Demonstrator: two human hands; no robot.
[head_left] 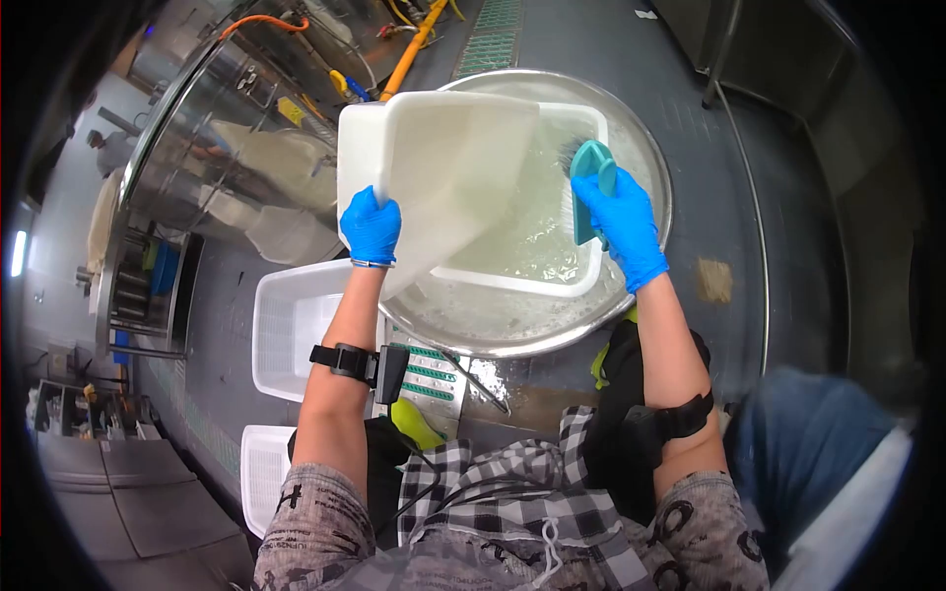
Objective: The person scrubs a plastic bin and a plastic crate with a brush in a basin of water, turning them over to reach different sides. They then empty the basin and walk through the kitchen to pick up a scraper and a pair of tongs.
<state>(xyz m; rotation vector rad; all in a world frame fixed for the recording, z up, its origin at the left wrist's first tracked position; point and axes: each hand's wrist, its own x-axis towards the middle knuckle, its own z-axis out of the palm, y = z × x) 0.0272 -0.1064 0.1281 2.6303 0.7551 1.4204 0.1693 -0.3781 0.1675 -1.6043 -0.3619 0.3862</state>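
Note:
My left hand (371, 227), in a blue glove, is closed on the near left edge of a white plastic bin (434, 167), which is tilted over a large round metal basin (473, 320). Under and beside it, a white rectangular tub (567, 288) holding greenish, rippled water sits in the basin. My right hand (623, 225), also gloved in blue, grips a teal scrub brush (591, 163) over the tub's right side. The brush's pale bristles point left toward the water. Part of the water tub is hidden behind the bin.
Two white plastic baskets (286, 335) stand on the floor at left. Metal equipment with an orange hose (261, 22) is at upper left. Near my right arm is someone's leg in blue jeans (813, 443). A green drain grating (488, 39) runs along the floor.

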